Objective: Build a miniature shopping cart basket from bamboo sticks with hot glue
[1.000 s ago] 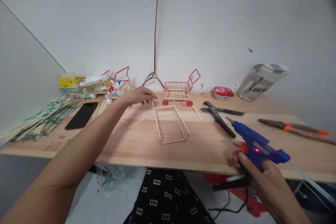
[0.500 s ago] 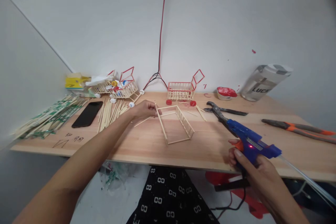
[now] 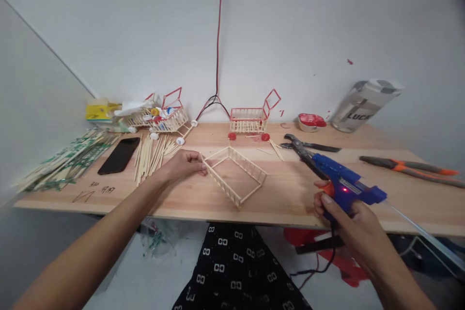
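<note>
At a wooden bench (image 3: pixel 290 193), the fingers of the right hand (image 3: pixel 348 220) grip a blue glue gun (image 3: pixel 337 177), clear of the stick frame (image 3: pixel 222 184) mid-bench, one corner pinched by the left hand (image 3: pixel 183 167). The build looks partway along: two slatted long sides are joined, while ends and middle lack slats. Behind stands a fuller wheeled cart (image 3: pixel 249 126); to the left, loose sticks (image 3: pixel 148 155).

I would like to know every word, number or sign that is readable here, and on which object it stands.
"LUCK": on the grey-and-white cylindrical container; more letters may be hidden around its side.
Dark handwritten marks on the light wooden table: perhaps numbers, too unclear to quote.
Blue plastic glue gun: its label is too small to read.
Long sticks in green-and-white wrappers: the print is too blurred.
</note>
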`<state>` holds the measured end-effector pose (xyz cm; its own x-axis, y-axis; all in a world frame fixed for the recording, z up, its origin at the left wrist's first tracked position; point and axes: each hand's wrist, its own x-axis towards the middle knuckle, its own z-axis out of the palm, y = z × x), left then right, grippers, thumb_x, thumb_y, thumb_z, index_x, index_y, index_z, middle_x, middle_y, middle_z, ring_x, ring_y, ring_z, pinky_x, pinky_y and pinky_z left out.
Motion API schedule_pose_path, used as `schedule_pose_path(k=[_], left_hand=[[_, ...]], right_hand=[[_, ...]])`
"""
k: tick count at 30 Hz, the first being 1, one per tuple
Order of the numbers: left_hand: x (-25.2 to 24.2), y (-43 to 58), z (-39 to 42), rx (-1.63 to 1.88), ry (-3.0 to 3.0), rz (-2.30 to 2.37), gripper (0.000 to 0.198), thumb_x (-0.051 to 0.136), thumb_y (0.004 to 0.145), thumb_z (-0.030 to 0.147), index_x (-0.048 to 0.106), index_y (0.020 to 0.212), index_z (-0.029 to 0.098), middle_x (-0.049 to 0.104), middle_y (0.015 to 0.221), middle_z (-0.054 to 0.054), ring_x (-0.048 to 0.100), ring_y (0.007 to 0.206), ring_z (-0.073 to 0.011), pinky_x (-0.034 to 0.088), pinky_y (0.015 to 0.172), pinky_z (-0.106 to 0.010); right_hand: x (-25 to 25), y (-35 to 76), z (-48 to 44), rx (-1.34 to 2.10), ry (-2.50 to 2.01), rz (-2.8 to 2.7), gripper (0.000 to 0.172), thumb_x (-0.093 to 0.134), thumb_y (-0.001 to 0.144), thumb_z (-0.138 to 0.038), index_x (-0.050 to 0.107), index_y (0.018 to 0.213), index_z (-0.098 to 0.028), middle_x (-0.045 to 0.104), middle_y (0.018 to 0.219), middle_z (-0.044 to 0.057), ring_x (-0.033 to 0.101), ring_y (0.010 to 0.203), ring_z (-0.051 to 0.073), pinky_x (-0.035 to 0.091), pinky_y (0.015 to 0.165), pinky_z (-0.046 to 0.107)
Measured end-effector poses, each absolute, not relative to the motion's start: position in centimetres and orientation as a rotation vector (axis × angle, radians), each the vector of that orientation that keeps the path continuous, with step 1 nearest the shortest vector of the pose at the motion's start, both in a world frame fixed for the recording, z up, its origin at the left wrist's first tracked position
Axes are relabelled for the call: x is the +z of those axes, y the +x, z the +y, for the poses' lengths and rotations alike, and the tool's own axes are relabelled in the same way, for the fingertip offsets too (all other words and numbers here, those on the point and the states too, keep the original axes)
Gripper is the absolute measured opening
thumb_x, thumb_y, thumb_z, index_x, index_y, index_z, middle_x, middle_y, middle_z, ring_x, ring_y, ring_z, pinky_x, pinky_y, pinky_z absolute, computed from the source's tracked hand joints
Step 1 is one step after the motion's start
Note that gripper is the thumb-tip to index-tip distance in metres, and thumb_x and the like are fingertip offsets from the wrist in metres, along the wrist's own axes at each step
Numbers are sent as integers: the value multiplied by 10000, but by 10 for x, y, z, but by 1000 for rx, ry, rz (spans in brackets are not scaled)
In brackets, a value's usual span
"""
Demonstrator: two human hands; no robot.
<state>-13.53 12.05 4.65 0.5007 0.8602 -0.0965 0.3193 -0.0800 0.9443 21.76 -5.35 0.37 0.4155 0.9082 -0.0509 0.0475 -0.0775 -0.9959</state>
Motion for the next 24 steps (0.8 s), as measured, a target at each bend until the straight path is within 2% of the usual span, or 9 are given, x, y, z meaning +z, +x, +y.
schedule_pose_path(k=[5, 12, 17, 24], left_hand=[[43, -142, 101, 630, 1607, 1009, 231, 750, 705, 340, 665, 720, 125, 711, 702, -41, 656, 679, -132, 518, 692, -261], [56, -151, 63, 650, 1795, 1034, 152, 708, 748, 295, 689, 722, 147, 693, 723, -20, 647, 687, -117, 513, 674, -218], [62, -157, 40, 647, 1815, 1110, 164, 704, 760, 319, 698, 764, 155, 678, 730, -16, 635, 673, -115, 498, 638, -197], [63, -168, 21, 667, 1765, 1217, 182, 718, 755, 346, 717, 780, 165, 683, 802, -31, 642, 730, -131, 519, 669, -196]], right_hand=[[6, 215, -55, 895, -1431, -912, 482, 731, 733, -512, 614, 1088, -207, 606, 733, 6, 563, 671, 145, 476, 594, 234], [7, 214, -60, 928, -1374, -929, 405, 693, 798, -460, 596, 1114, -226, 589, 736, -9, 545, 685, 127, 465, 631, 222], [7, 210, -59, 951, -1334, -934, 390, 682, 817, -445, 587, 1124, -224, 581, 752, -9, 541, 691, 124, 460, 630, 229], [5, 207, -54, 966, -1313, -943, 380, 681, 825, -430, 600, 1139, -232, 584, 771, -15, 542, 686, 113, 455, 624, 223]])
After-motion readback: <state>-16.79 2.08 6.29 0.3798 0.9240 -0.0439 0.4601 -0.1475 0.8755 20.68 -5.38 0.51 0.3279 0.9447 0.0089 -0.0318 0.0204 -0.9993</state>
